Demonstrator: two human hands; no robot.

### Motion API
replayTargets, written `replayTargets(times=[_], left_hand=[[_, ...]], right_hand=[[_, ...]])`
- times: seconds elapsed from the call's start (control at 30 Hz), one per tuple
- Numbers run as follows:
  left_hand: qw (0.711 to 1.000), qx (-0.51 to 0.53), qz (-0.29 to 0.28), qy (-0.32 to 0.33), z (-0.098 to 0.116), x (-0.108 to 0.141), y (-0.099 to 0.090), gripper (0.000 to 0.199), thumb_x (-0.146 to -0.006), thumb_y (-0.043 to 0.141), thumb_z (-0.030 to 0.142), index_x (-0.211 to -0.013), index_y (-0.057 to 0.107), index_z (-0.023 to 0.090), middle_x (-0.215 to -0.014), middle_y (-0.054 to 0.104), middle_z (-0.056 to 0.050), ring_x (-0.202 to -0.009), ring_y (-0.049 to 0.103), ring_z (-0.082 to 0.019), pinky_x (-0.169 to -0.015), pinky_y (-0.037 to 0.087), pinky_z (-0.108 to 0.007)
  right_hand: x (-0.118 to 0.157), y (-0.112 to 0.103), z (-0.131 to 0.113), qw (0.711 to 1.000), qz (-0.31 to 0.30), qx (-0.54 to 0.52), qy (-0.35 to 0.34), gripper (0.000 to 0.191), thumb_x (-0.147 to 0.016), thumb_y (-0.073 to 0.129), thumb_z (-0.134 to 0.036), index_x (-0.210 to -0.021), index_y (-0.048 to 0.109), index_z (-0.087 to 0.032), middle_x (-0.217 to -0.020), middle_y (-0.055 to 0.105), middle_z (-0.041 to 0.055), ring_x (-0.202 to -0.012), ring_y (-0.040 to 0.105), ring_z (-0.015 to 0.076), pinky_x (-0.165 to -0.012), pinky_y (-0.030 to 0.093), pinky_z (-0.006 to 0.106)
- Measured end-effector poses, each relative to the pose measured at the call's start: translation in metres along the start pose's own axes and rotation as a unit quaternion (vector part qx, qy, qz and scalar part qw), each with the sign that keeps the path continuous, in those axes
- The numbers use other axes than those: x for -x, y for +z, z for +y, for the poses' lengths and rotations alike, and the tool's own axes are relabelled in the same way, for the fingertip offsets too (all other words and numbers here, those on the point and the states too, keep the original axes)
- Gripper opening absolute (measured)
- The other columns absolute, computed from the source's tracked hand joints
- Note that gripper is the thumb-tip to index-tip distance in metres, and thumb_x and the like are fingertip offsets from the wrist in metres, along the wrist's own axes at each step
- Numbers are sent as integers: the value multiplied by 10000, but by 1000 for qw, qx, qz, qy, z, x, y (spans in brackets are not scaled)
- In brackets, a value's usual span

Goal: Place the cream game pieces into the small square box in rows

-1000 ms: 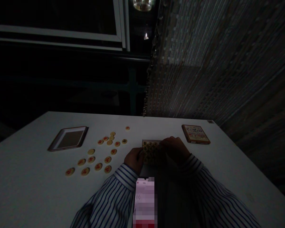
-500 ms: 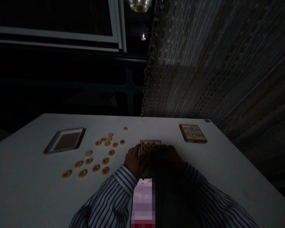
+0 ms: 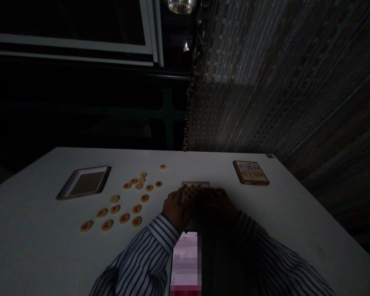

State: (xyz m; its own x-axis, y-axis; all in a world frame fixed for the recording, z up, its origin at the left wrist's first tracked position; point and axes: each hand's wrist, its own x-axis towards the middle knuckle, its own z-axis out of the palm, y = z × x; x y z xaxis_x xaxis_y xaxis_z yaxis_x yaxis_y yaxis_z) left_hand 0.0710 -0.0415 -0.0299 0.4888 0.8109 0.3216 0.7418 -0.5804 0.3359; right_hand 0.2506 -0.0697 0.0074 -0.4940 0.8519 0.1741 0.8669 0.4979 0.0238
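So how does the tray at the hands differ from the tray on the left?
The near tray holds round pieces; the left tray shows its bare floor. The left hand and right hand are at the near tray, which is shadowed; neither touches the left tray. Both are open-topped.

Hands partly cover a box (discs inside).

1. A person's left arm, sleeved in blue-and-white stripes, reaches from the lower edge toward the lower centre of the frame.
2. The left hand, bare beyond the cuff, shows its back, fingers bent and angled up and to the right.
3. The right arm, likewise striped, slants in from the lower right, partly in shadow.
4. The right hand points leftward near the left hand, its fingertips lost in darkness.
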Motion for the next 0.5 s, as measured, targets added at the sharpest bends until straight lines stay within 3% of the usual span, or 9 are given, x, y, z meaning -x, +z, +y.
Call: replayTargets(times=[0.5], left_hand=[[999, -6, 26, 20, -1, 0, 1, 290, -719, 470, 302, -982, 592, 305, -1207, 386, -81, -1009, 384, -289, -753, 385, -454]], right_hand=[[0, 1, -1, 1000, 15, 4, 3, 331, -785, 443, -316, -1113, 473, -287, -1174, 471, 51, -1060, 359, 225, -835, 241, 402]])
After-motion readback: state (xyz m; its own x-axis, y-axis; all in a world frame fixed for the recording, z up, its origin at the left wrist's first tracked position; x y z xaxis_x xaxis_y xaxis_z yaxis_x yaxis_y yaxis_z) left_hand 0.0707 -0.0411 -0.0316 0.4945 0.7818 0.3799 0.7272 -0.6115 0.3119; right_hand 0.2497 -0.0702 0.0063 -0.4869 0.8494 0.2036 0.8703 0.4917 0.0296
